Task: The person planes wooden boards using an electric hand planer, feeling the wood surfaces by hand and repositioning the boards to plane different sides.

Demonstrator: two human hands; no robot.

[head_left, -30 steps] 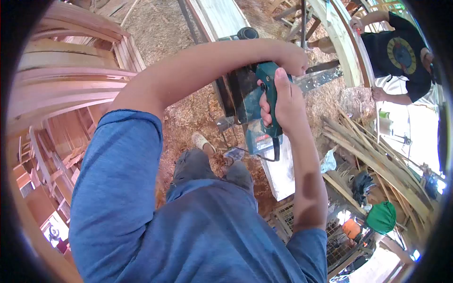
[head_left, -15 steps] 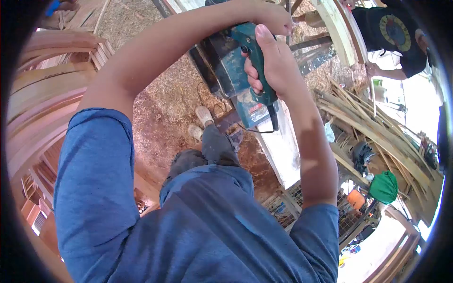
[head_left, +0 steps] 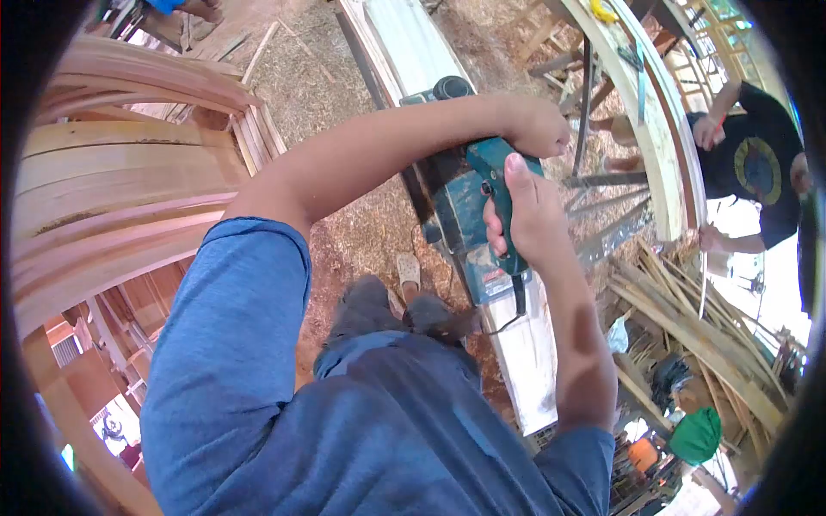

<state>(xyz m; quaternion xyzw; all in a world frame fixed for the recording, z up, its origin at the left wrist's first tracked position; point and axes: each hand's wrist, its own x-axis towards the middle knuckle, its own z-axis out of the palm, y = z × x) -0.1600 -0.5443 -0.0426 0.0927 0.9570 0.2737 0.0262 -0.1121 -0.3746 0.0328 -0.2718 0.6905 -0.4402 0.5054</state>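
A teal power planer (head_left: 460,202) rests on a long pale board (head_left: 527,361), with its cord trailing from the rear of the handle. My right hand (head_left: 533,211) is wrapped round the planer's handle, thumb along the top. My left arm reaches across over the tool's body. Beyond the handle, my left hand (head_left: 538,126) is curled closed beside the planer; whatever its fingers hold, if anything, is hidden. More of the board (head_left: 413,43) shows past the tool's front end.
Curved timbers (head_left: 129,172) are stacked at left. At upper right a person in a dark shirt (head_left: 757,163) stands by a curved wooden piece (head_left: 658,146), one hand holding something red. Loose wood strips (head_left: 697,327) and a green bag (head_left: 695,436) lie at right. Shavings cover the ground.
The view has shifted, so the planer and both hands appear lower and slightly right. More board shows at both ends of the tool. My right hand keeps its grip on the handle.
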